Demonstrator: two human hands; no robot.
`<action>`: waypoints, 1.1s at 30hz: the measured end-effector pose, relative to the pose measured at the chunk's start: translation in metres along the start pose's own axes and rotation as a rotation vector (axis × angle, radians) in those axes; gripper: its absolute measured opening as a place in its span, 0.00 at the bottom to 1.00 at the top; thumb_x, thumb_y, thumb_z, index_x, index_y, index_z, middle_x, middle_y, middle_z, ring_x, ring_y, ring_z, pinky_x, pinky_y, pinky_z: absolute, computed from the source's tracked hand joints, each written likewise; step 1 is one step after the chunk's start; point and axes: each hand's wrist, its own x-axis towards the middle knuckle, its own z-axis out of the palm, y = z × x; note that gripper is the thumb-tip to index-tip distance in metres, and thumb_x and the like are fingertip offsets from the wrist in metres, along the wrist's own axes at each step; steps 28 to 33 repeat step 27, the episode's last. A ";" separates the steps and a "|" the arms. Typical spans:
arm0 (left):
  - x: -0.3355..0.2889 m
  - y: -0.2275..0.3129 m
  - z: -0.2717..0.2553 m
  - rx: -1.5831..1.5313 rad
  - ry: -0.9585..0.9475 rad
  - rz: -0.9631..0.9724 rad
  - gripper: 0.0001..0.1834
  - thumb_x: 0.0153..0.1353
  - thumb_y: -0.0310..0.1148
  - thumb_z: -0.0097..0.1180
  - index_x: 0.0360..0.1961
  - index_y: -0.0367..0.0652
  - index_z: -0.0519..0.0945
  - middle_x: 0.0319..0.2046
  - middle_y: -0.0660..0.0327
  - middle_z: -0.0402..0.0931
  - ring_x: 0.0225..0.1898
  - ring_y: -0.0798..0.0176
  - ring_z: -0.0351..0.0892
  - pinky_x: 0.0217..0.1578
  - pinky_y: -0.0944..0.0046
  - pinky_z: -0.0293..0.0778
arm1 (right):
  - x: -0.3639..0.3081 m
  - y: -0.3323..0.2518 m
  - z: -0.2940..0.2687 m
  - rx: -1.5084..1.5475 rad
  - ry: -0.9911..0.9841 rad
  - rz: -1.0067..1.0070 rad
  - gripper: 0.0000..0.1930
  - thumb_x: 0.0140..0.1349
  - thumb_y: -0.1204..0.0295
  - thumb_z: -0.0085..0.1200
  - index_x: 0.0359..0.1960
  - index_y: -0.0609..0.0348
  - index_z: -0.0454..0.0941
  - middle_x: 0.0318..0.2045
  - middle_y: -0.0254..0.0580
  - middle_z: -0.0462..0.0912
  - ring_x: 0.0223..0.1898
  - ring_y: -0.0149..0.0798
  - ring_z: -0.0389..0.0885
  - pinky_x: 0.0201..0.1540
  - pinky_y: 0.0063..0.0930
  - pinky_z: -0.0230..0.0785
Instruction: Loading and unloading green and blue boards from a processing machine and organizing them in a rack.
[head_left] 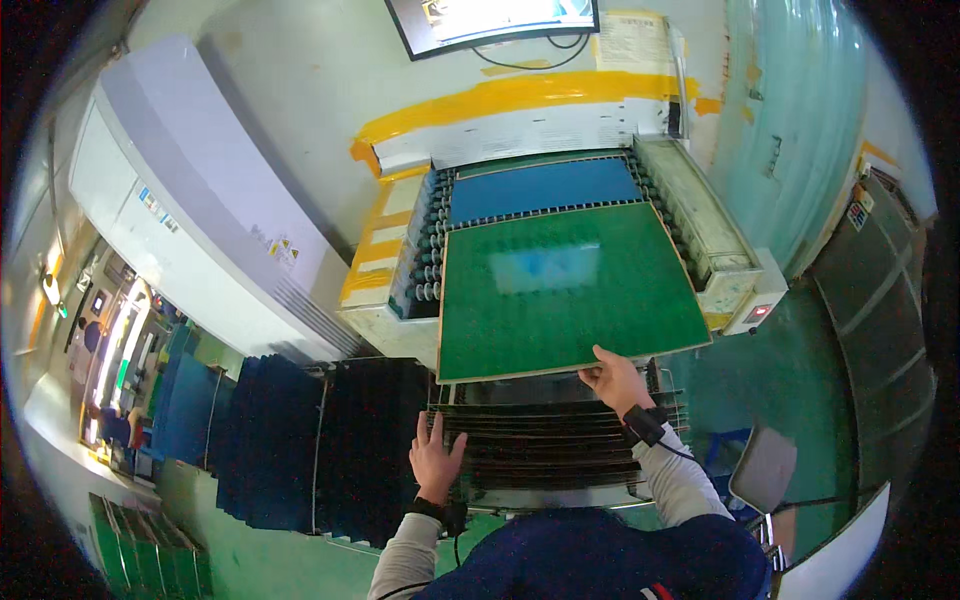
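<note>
A large glossy green panel point(560, 290) with a thin pale rim lies on a roller conveyor point(428, 270), its near edge jutting out toward me. My right hand point(615, 382) pinches that near edge, thumb on top and the other fingers partly hidden under it. Below and left of the panel, my left hand point(437, 460) hovers with fingers spread, holding nothing. It is close to a rack of dark upright panels point(550, 440) standing in slots beneath the green one. Farther in on the rollers, a blue panel point(545, 190) lies flat.
Racks of dark blue panels point(270, 440) stand at the left, beside a tall white machine cabinet point(200, 200). A screen point(490, 22) hangs above the conveyor. At the right are a stool point(763, 468), a control box with a red light point(760, 312) and a dark panelled surface point(875, 310).
</note>
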 end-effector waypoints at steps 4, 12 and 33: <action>-0.001 -0.001 0.001 0.010 0.030 0.025 0.37 0.60 0.56 0.60 0.67 0.50 0.72 0.71 0.53 0.60 0.55 0.41 0.74 0.55 0.47 0.70 | 0.007 0.000 0.002 0.008 0.060 -0.002 0.08 0.66 0.66 0.60 0.36 0.54 0.76 0.34 0.38 0.79 0.38 0.40 0.77 0.52 0.44 0.73; -0.002 0.000 0.000 0.012 0.027 0.021 0.38 0.60 0.56 0.60 0.67 0.49 0.71 0.71 0.52 0.60 0.55 0.42 0.74 0.55 0.47 0.70 | 0.018 0.001 0.003 -0.012 0.070 0.015 0.08 0.66 0.66 0.60 0.34 0.55 0.76 0.31 0.41 0.79 0.35 0.41 0.78 0.51 0.43 0.74; 0.001 -0.001 -0.002 -0.028 0.030 0.023 0.44 0.60 0.57 0.60 0.71 0.45 0.64 0.71 0.51 0.61 0.57 0.43 0.75 0.54 0.48 0.71 | 0.042 0.004 -0.008 -0.002 0.045 0.002 0.11 0.66 0.67 0.60 0.43 0.58 0.73 0.43 0.44 0.79 0.40 0.43 0.78 0.46 0.41 0.76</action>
